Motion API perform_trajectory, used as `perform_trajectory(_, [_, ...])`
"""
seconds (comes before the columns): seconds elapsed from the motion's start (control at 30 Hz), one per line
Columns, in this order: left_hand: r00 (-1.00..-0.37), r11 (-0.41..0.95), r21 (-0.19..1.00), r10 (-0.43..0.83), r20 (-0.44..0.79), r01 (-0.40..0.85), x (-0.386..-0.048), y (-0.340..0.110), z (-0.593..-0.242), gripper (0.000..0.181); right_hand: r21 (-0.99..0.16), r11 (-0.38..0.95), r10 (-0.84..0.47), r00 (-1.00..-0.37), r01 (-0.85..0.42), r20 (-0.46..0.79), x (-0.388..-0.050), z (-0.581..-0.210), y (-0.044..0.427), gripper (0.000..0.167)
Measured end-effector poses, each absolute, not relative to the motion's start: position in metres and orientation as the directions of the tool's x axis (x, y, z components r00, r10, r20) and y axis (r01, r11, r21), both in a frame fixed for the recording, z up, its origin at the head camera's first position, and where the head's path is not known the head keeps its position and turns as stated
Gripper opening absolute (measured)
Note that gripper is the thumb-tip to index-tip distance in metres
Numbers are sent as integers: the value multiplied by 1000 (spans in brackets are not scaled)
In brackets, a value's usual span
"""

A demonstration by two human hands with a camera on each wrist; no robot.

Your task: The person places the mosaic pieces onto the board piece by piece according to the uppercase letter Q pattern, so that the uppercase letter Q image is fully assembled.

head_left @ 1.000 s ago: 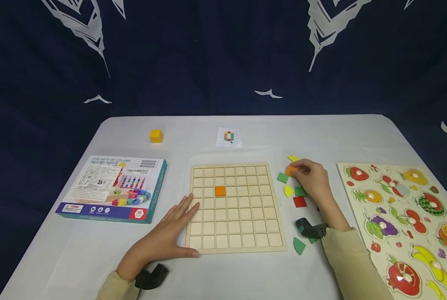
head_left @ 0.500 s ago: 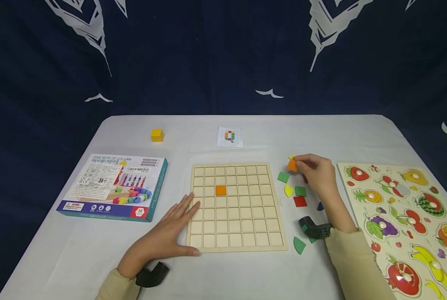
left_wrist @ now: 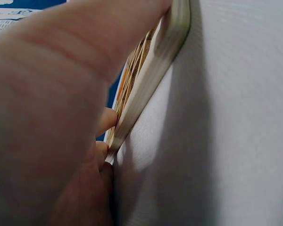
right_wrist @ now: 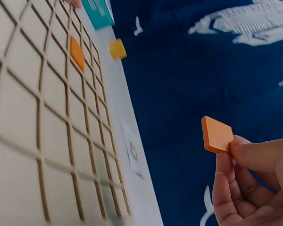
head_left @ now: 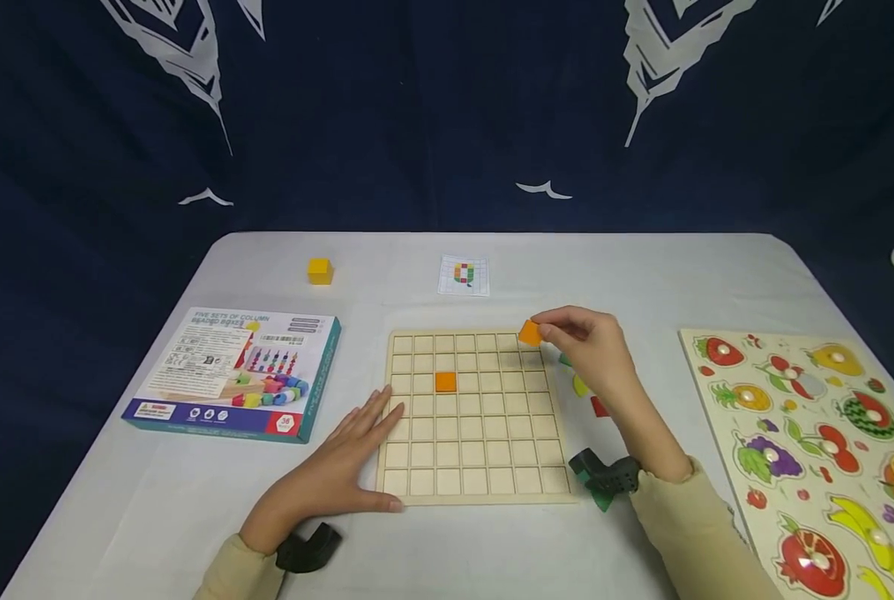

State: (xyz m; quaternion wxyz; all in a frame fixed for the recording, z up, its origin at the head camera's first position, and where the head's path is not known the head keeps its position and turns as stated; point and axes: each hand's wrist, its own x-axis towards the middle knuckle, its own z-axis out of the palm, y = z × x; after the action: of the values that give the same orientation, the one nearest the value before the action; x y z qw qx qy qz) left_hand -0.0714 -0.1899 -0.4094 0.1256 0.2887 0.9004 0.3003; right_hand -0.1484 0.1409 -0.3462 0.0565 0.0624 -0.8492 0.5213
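My right hand [head_left: 592,346] pinches an orange square tile [right_wrist: 219,135] between thumb and fingertips, holding it over the top right corner of a wooden grid board [head_left: 484,454]. Another orange square tile [head_left: 445,382] lies in a cell in the board's upper left part. My left hand [head_left: 334,467] rests at the board's left edge, fingers spread and extended. In the left wrist view the thumb and fingertips touch the rim of the board [left_wrist: 144,96]. Loose tiles right of the board, among them a red one [head_left: 600,407] and a yellow one [head_left: 580,385], are partly hidden by my right hand and wrist.
A small card [head_left: 464,276] with a coloured pattern lies beyond the board. Left of it stands a yellow cube [head_left: 320,272]. A boxed toy set [head_left: 232,375] lies at the left, and a fruit puzzle board [head_left: 806,425] at the right.
My right hand has lifted the orange tile from beside the loose tiles and carried it left to the board's top right corner. My left hand has stayed at the board's edge.
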Motion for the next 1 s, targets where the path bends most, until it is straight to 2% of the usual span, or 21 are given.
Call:
perform_trajectory(0.3, [-800,660,597,598,-50,456,-71,-190,-410,114,-934,334,-196,-979,-127,63,-144,-362,101,12])
perform_trajectory(0.6, [-801,664,595,596,-57,452,-72,-190,-408,114,-950,286,-293,-955,-129,41,-139,-384,79,12])
perform_trajectory(1.0, [-803,666,595,593,-56,450,-72,-190,-410,113,-875,425,-374,-925,-233,65,-138,-395,64,7])
